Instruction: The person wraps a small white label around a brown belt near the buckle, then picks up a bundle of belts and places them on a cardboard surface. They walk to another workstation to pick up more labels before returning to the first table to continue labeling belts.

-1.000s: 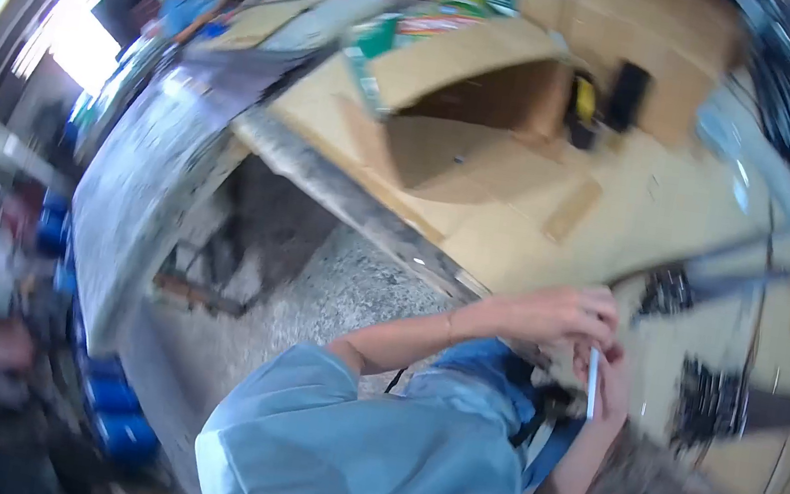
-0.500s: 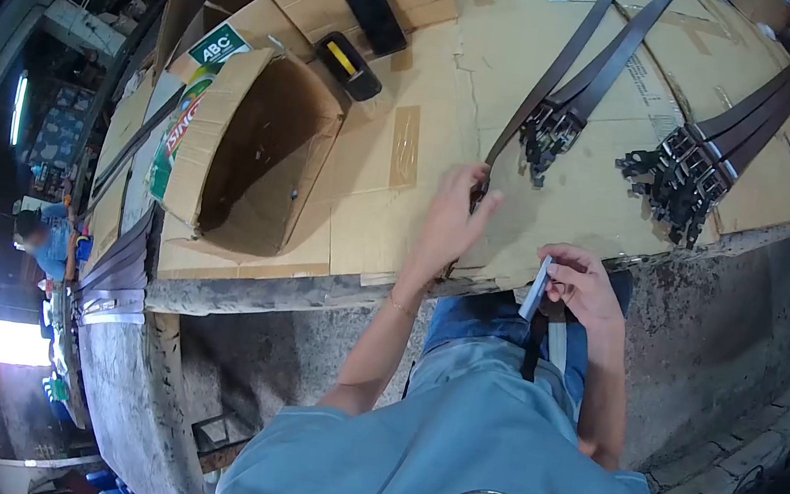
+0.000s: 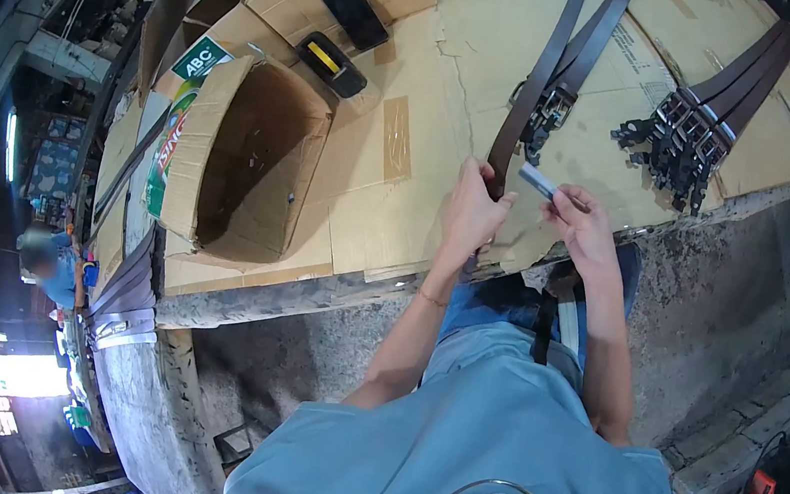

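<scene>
My left hand point(image 3: 476, 216) is closed round the end of a dark brown belt point(image 3: 525, 114) at the near side of the cardboard-covered table. My right hand point(image 3: 582, 231) pinches a slim, flat grey-blue piece point(image 3: 538, 180), its free end pointing toward the belt. The kind of this piece is not clear. Just beyond my hands lies another brown belt point(image 3: 595, 43), with black-and-metal buckles point(image 3: 548, 117) beside the held strap. Farther right, a bundle of brown belts point(image 3: 758, 71) rests with its buckles point(image 3: 688, 137) toward me.
An open cardboard box point(image 3: 261, 157) stands on the left of the cardboard sheet point(image 3: 368, 223). Behind it lie a black phone point(image 3: 356, 14) and a black object with a yellow strip point(image 3: 332, 64). More straps point(image 3: 129, 285) hang over the left edge. A person point(image 3: 58, 272) is far left.
My right hand has moved up and slightly left, bringing the grey-blue piece from the table edge close to the held belt. My left hand still grips the belt, slightly lower and turned.
</scene>
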Tool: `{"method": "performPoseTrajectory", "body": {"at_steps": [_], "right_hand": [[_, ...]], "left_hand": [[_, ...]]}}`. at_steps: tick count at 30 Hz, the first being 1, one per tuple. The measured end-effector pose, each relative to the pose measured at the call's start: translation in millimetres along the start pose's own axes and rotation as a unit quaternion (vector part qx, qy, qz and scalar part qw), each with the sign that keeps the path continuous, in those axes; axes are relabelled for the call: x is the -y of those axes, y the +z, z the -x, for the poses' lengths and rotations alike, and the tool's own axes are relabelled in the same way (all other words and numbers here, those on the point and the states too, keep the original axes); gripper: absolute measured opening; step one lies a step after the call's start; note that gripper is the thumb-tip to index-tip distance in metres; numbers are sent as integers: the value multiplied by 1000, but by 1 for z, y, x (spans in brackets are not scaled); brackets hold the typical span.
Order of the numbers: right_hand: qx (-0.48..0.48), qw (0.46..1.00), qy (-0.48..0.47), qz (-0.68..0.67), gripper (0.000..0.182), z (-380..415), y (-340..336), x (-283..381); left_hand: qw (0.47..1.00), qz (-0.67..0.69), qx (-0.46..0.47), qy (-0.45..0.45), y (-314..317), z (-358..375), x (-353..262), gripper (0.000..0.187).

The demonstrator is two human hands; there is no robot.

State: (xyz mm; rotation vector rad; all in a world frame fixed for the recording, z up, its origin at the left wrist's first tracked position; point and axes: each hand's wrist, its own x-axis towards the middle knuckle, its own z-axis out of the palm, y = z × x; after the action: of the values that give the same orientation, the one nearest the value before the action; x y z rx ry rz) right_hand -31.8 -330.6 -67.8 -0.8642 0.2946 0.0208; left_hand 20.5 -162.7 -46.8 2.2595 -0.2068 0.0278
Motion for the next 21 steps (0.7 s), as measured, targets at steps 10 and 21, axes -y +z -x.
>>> {"method": "performPoseTrajectory", "body": {"at_steps": [10, 21], "right_hand": [[-40, 978, -3, 206, 16, -10, 12, -18], [-87, 973, -34, 212, 13, 0, 24, -22]], "left_hand": [[922, 361, 109, -82, 13, 26, 15, 36], [850, 505, 43, -141, 20, 18, 29, 9]]}}
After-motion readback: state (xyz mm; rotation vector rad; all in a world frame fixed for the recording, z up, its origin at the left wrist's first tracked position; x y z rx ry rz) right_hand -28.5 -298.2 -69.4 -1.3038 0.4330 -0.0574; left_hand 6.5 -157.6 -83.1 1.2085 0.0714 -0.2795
